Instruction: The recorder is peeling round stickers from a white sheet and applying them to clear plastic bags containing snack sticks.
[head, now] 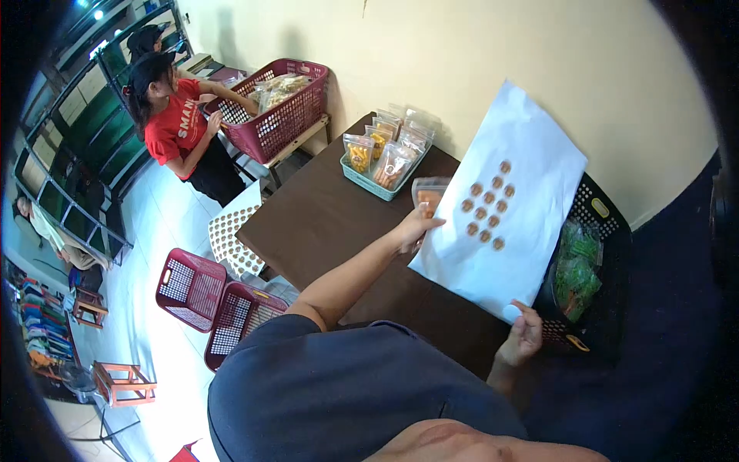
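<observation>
A large white sheet of round brown stickers (491,202) is tilted up over the right part of the brown table. My left hand (413,230) grips its left edge, thumb on top. A clear zip pouch with orange-brown contents (430,196) is at the same hand, partly covered by the sheet. Near the sheet's lower corner, my right hand (522,338) pinches a small round sticker (511,313), its pale side showing. Whether the right fingers also touch the sheet, I cannot tell.
On the brown table (323,225), a light-green basket (369,186) holds several filled pouches. A black crate (597,190) with green bagged contents stands right. Maroon crates (193,283) and another sticker sheet (236,231) lie left. A person in red (179,127) reaches into a maroon basket (283,127).
</observation>
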### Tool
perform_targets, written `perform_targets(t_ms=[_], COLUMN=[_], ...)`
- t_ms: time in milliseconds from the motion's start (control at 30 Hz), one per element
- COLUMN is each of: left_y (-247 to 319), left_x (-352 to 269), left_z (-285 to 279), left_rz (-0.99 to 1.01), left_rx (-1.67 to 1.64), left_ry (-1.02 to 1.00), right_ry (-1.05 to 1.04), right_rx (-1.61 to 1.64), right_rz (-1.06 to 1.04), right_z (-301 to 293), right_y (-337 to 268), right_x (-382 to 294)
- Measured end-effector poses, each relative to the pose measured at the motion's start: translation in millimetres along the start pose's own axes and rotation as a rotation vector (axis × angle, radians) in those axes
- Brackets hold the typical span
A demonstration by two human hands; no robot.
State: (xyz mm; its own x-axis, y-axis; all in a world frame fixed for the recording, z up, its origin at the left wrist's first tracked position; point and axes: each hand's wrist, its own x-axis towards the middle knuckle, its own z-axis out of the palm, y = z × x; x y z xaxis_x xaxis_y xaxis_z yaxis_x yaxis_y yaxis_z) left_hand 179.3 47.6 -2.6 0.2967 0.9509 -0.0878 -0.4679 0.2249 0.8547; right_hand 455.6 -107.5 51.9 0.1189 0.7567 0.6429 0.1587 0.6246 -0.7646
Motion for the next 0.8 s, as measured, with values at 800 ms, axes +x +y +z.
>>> perform_targets(t_ms=[800], left_y=[0.8], left_x=[-127.5], left_z=[3.2], left_rz=[-0.169], left_rx=[-0.231], left_ry=[0.082], right_ry=[-0.19], right_rx=[-0.304], right_rz=[-0.256], right_z=[36.4], right_y=[35.7], right_x=[-9.0])
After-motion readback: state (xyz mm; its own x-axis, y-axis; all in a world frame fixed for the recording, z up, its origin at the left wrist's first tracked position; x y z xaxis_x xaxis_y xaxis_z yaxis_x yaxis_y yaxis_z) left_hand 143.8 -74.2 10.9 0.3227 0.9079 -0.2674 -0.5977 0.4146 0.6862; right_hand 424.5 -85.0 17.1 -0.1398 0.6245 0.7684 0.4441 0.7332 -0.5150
